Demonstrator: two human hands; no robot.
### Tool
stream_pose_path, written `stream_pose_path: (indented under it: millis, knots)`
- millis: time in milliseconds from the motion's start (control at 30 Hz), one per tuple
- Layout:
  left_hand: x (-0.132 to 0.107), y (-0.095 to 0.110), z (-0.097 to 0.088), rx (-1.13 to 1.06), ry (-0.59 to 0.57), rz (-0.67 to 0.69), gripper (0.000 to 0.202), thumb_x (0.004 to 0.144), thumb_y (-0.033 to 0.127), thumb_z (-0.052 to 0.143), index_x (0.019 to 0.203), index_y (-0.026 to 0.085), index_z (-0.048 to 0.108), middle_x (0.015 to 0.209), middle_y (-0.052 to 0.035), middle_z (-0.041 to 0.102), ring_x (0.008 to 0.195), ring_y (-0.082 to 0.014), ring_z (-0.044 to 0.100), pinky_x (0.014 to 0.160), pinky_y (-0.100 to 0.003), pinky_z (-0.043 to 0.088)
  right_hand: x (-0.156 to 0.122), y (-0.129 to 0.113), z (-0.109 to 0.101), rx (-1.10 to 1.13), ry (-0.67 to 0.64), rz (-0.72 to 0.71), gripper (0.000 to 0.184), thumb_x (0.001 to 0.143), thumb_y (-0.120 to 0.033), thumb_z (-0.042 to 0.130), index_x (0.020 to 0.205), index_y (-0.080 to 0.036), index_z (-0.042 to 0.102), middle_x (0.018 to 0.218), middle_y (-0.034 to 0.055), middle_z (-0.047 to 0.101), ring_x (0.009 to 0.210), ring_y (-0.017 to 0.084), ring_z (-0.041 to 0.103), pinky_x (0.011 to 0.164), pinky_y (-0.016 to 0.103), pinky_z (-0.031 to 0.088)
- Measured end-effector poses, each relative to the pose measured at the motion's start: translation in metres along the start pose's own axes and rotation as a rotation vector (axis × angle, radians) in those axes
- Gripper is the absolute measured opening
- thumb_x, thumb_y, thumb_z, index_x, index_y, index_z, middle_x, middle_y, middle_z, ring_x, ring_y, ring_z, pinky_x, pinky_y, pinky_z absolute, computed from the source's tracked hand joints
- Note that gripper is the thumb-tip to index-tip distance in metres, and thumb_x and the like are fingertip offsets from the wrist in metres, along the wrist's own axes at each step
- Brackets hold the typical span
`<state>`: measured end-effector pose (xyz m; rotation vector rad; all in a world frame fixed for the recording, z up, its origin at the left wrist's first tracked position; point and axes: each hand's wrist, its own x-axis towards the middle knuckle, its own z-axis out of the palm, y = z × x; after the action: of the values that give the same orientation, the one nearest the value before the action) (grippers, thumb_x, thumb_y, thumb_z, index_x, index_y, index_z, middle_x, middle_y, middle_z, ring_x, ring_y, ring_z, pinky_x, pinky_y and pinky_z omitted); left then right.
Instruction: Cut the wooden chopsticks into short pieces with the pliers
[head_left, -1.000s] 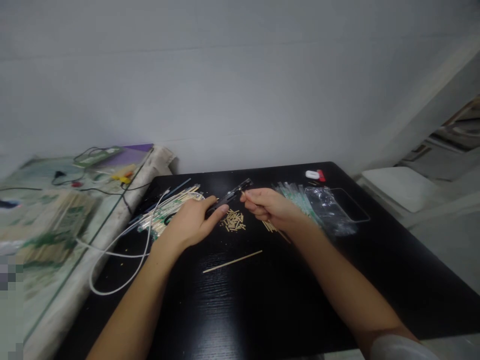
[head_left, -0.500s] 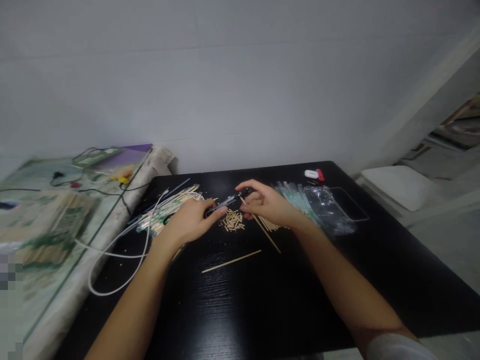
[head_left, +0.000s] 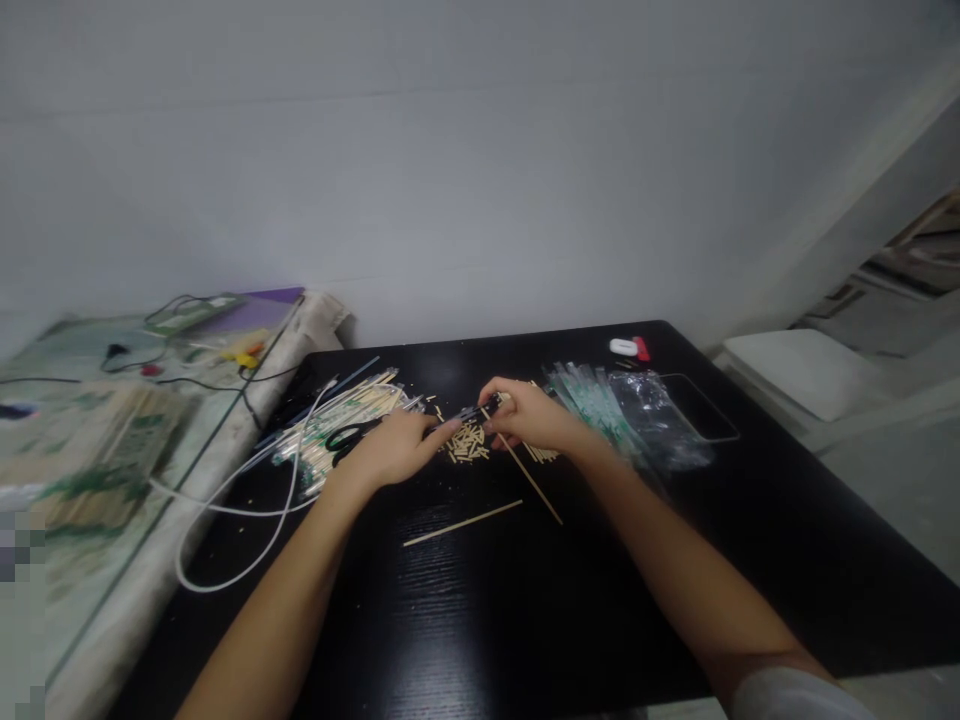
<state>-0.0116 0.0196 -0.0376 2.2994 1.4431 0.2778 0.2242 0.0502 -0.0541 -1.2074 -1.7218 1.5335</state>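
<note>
I note the left hand [head_left: 394, 450] closed around the dark cutter [head_left: 466, 413] — the right hand [head_left: 529, 415] pinches a thin stick [head_left: 534, 484] at the cutter's right end, above the cut pieces [head_left: 469, 442], far-centre on the black table [head_left: 525, 620].

Plain pale-grey wall [head_left: 480, 150] fills the top half; light is soft & even. Black wood-grain table [head_left: 750, 520] sits vs. the wall, faint sheen on top. Left, just beside it: glass-topped side table [head_left: 187, 450] w/ pale cloth at its edge. Right, low down: white cushion [head_left: 802, 370], grey floor [head_left: 900, 480] in front.
</note>
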Motion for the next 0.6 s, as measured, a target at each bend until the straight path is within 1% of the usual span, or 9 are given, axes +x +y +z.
stream_pose_path:
  millis: [200,400,500,600]
  knots:
    - [-0.001,0.000,0.000,0.040,0.034,-0.017,0.064,0.100,0.068,0.031,0.063,0.022,0.057,0.054,-0.0031,0.058,0.050,-0.0182,0.052,0.054,-0.032,0.032,0.003,0.005,0.000,0.053,-0.010,0.018,0.027,0.079,-0.009,0.069,0.100,-0.022,0.057,0.067,0.0000,0.073,0.058,0.018,0.074,0.048,0.022,0.058]
    - [-0.001,0.001,-0.001,0.100,0.023,-0.048,0.066,0.098,0.071,0.030,0.061,0.022,0.054,0.054,-0.0036,0.059,0.050,-0.0190,0.052,0.053,-0.032,0.031,0.007,0.010,0.001,0.045,-0.038,0.047,0.028,0.079,-0.007,0.068,0.100,-0.022,0.056,0.067,-0.0009,0.072,0.056,0.016,0.072,0.047,0.021,0.057]
    - [-0.001,0.001,-0.001,0.165,0.029,-0.061,0.066,0.097,0.074,0.032,0.063,0.022,0.057,0.055,-0.0044,0.059,0.051,-0.0196,0.053,0.053,-0.031,0.030,0.008,0.011,0.002,0.032,-0.056,0.067,0.029,0.079,-0.006,0.067,0.099,-0.022,0.055,0.066,-0.0022,0.070,0.053,0.015,0.070,0.046,0.020,0.056]
    - [-0.001,-0.001,-0.001,0.258,0.051,-0.090,0.067,0.094,0.077,0.034,0.067,0.022,0.061,0.058,-0.0063,0.061,0.054,-0.0217,0.056,0.054,-0.031,0.032,0.008,0.013,0.004,0.000,-0.064,0.076,0.028,0.081,-0.005,0.065,0.100,-0.022,0.054,0.065,-0.0037,0.070,0.051,0.014,0.068,0.045,0.020,0.055]
